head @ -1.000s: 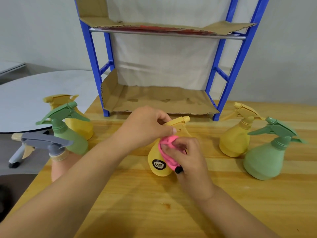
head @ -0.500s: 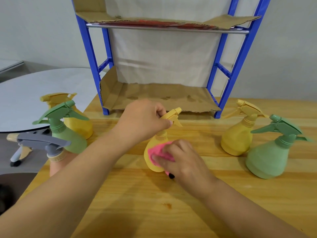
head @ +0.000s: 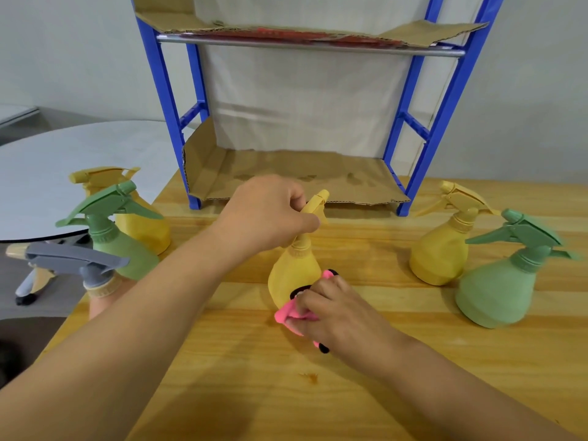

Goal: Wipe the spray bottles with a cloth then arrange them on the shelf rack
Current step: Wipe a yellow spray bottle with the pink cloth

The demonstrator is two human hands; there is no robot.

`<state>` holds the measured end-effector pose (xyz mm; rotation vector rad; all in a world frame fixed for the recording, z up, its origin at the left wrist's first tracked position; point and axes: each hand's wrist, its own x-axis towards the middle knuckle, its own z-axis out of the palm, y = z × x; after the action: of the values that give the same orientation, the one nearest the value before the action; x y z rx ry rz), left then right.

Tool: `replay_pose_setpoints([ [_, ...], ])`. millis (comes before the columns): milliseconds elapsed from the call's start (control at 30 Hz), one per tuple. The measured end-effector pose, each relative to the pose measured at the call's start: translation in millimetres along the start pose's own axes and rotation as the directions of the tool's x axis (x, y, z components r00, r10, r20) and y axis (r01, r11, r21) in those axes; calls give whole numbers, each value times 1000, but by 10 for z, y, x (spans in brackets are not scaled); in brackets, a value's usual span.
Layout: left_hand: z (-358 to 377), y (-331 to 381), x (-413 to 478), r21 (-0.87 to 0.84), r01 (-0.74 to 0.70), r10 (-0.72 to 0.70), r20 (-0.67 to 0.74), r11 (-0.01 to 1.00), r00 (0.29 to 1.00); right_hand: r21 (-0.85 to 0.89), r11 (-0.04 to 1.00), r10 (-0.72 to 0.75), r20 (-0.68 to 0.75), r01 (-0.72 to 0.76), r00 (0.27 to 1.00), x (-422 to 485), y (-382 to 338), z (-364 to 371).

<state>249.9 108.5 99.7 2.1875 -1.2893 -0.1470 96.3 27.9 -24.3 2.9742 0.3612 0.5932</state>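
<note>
A yellow spray bottle [head: 294, 275] stands mid-table, tilted a little. My left hand [head: 267, 214] grips its trigger head from above. My right hand [head: 334, 310] presses a pink cloth [head: 288, 315] against the bottle's lower front. To the right stand another yellow bottle [head: 440, 254] and a green bottle [head: 499, 291]. On the left stand a yellow bottle [head: 144, 227], a green bottle [head: 124, 246] and a pink bottle with a grey head [head: 73, 261]. The blue shelf rack [head: 168, 100] stands behind, its cardboard-lined shelves holding no bottles.
The wooden table [head: 350, 393] ends at the left near the grey-headed bottle. A round grey table [head: 63, 173] lies beyond that edge. A white cloth hangs behind the rack.
My right hand has slid the pink cloth down from the bottle's shoulder to its lower front. The bottle has turned slightly under my left hand's grip.
</note>
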Motion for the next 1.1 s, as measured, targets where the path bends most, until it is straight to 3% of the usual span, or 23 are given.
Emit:
replay_pose_setpoints([
  [67,-15,-13,7,-5,2,-2,21,1000,1000,101,994,50,-27,-47,998,46,63,-77],
  [167,-35,-14,7,8,-3,3,43,1000,999,231,950,251,-172,-209,953,197,191,-211],
  [300,-76,-13,-17,24,-23,21,61,999,998,304,931,304,-348,-201,887,279,226,-101],
  [433,-94,-19,-24,12,-19,18,97,1000,995,420,883,358,-311,-211,880,94,188,15],
  [600,-74,-7,-28,50,-34,30,86,998,996,321,926,254,-143,-198,957,-138,210,100],
  [867,-100,-17,-59,64,-63,57,97,996,994,319,932,281,-344,-170,896,281,279,-192],
  [1033,-105,-17,-93,61,-83,74,135,995,988,441,875,362,-320,-201,876,87,209,1],
  [1100,-96,5,-100,89,-89,78,126,992,989,464,846,392,-209,-262,896,-58,189,84],
])
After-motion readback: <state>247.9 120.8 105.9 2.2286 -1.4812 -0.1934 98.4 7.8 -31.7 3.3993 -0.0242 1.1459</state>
